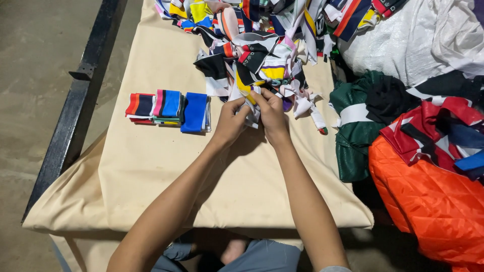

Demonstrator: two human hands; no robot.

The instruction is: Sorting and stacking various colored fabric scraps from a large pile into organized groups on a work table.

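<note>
A loose heap of multicoloured fabric strips (262, 55) covers the far part of a table draped in cream cloth (151, 166). My left hand (231, 121) and my right hand (271, 112) meet at the heap's near edge, both pinching the same white, yellow and black strip (248, 93). To the left of my hands, three small stacks of folded strips sit side by side: a red and navy stack (140, 107), a pink, blue and green stack (169, 106) and a solid blue stack (194, 112).
A black metal rail (75, 106) runs along the table's left side above a concrete floor. To the right lie a dark green garment (360, 131), a red, white and blue pile (433, 131), an orange quilted bag (433, 201) and a white sack (413, 35).
</note>
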